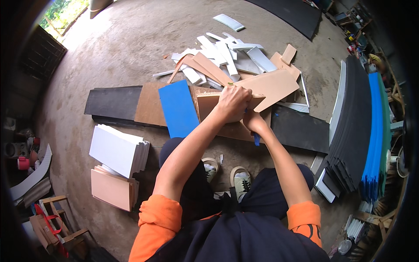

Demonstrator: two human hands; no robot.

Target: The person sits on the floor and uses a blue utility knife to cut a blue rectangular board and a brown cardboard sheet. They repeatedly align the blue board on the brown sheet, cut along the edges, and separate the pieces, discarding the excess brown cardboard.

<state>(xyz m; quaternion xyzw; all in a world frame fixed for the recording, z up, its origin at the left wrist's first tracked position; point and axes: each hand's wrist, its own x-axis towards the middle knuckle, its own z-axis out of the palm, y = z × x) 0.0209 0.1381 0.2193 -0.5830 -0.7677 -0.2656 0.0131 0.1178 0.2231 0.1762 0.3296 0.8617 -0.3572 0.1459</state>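
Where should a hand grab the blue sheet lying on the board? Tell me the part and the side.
Take the blue sheet by its near short edge, coming from the person's side. That end overhangs the brown board, so fingers can slip beneath; the left hand is nearest.

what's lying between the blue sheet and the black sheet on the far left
A brown board lies between the blue sheet and the black sheet, seen in the head view.
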